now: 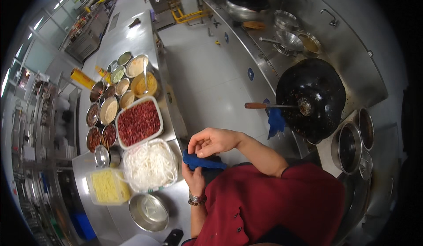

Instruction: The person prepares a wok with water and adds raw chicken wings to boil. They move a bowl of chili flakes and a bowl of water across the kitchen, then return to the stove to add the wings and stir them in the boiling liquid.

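A blue cloth (pixel 203 161) is bunched between my two hands, in front of my red jacket. My left hand (pixel 195 179), with a watch or metal bracelet and a beaded bracelet at the wrist, grips it from below, the thumb on its lower side. Over its top edge, my right hand (pixel 213 142) has curled fingers, thumb and fingertips on the fabric. Nearest my left hand, on the steel counter, is a tray of white noodle-like strands (pixel 150 166) under clear plastic. Beyond that stands a white tub of chopped dark-red meat (pixel 140 122).
Left, a tub of yellow shreds (pixel 107 186) and a steel bowl (pixel 148 212) sit on the counter, with several ingredient bowls (pixel 109 110) farther along. A black knife handle (pixel 173 236) lies near me. Across the aisle, a wooden-handled ladle (pixel 256 105) projects from a black wok (pixel 310 97).
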Motion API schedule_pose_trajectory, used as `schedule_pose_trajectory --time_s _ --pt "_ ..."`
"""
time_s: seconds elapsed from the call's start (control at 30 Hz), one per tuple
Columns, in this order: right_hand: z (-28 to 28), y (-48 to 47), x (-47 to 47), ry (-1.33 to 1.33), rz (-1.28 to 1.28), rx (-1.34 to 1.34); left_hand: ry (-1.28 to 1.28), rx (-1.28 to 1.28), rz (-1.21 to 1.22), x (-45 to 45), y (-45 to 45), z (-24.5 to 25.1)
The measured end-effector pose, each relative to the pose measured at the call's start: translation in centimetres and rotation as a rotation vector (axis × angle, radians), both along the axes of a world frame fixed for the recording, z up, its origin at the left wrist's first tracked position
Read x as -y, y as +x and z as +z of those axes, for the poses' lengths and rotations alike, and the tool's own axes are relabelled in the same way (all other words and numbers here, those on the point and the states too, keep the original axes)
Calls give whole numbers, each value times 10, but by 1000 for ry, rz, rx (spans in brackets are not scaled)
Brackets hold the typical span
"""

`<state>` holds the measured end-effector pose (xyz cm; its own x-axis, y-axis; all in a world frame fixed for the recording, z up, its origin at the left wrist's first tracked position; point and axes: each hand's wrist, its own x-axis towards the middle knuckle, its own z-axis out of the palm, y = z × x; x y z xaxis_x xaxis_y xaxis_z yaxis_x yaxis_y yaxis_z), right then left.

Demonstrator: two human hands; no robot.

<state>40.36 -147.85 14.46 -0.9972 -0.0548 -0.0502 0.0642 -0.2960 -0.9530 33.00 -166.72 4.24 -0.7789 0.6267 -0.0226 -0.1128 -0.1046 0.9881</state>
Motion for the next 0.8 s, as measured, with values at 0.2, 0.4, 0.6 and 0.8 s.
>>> schedule_pose_trajectory --time_s 0.2,0.4,0.6,0.8 --pt "-18 -49 -50 847 -545 -35 102 134 -98 -78 -87 18" --pt "-35 -113 -112 467 -323 -21 13 -295 -220 -175 -153 41" --pt "-81 -152 -174 -236 -629 244 -132 -668 -431 -271 -199 14" --pt "-178 -113 -277 13 -1320 535 -237 -765 -917 -359 -212 -22"
